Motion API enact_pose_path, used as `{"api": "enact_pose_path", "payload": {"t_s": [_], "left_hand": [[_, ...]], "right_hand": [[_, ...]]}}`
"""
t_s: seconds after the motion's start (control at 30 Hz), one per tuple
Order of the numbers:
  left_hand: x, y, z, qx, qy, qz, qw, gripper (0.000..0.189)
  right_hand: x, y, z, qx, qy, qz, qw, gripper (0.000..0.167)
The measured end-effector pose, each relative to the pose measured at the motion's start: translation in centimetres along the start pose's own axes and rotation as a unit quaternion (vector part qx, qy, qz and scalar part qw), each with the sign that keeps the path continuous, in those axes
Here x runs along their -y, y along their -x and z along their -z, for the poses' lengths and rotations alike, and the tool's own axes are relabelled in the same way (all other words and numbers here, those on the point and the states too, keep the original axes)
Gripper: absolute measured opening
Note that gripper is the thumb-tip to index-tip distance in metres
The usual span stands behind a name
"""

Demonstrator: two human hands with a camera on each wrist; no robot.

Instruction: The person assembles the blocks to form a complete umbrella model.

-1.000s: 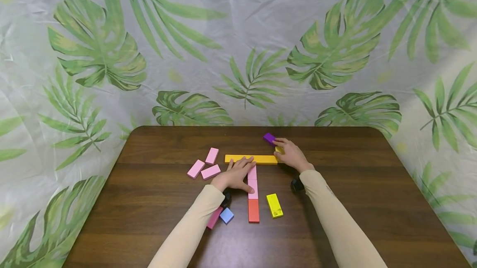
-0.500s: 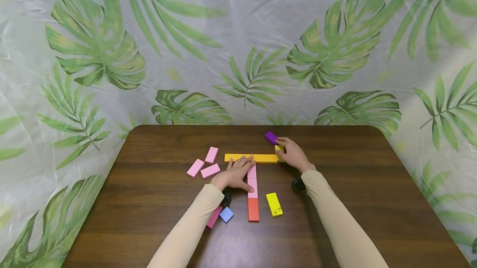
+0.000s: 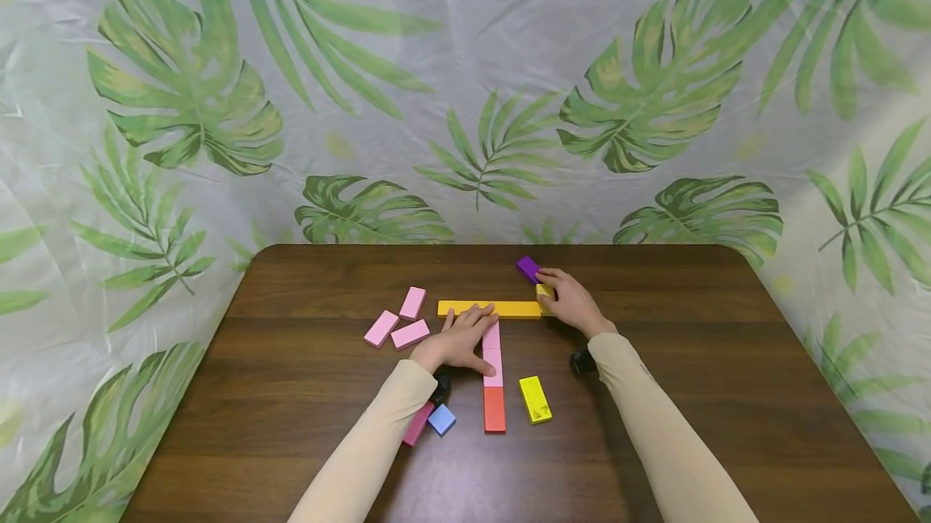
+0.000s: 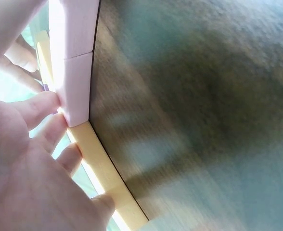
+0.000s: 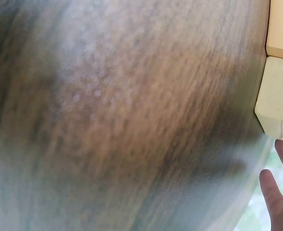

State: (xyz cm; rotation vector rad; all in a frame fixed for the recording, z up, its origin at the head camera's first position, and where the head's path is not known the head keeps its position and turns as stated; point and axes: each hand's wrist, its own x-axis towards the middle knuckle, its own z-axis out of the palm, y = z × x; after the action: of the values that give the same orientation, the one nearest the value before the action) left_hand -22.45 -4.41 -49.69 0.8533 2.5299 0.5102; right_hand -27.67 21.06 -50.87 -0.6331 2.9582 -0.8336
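Note:
My left hand (image 3: 460,343) lies with spread fingers over the join of a T-shaped layout. Its fingertips touch the orange blocks (image 3: 514,310) and the thumb rests on a pink block (image 3: 493,377); the left wrist view shows these fingers against the pink blocks (image 4: 79,86) and an orange block (image 4: 105,166). A red block (image 3: 494,410) forms the near end of the stem. At the bar's right end, my right hand (image 3: 575,302) has thumb and fingers about a yellow block (image 3: 545,289), which abuts the orange one. Its fingers also meet a purple block (image 3: 528,268).
Left of the layout lie three loose pink blocks (image 3: 411,335). A blue block (image 3: 442,419) and a magenta block (image 3: 418,425) sit beside my left forearm. A bright yellow block (image 3: 535,400) lies right of the stem. The table's far edge meets a leaf-patterned cloth (image 3: 480,175).
My right hand has shifted slightly to the right, showing more of the yellow block, and the purple block has slid slightly away. The left hand stays in place.

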Motion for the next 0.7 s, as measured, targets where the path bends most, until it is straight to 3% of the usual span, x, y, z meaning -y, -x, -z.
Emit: {"api": "enact_pose_path", "payload": {"t_s": [0.7], "left_hand": [[-0.1, 0.1, 0.1, 0.002, -0.002, 0.003, 1.0, 0.093]], "right_hand": [[-0.6, 1.4, 1.0, -0.012, -0.023, 0.015, 0.9995, 0.046]]}}
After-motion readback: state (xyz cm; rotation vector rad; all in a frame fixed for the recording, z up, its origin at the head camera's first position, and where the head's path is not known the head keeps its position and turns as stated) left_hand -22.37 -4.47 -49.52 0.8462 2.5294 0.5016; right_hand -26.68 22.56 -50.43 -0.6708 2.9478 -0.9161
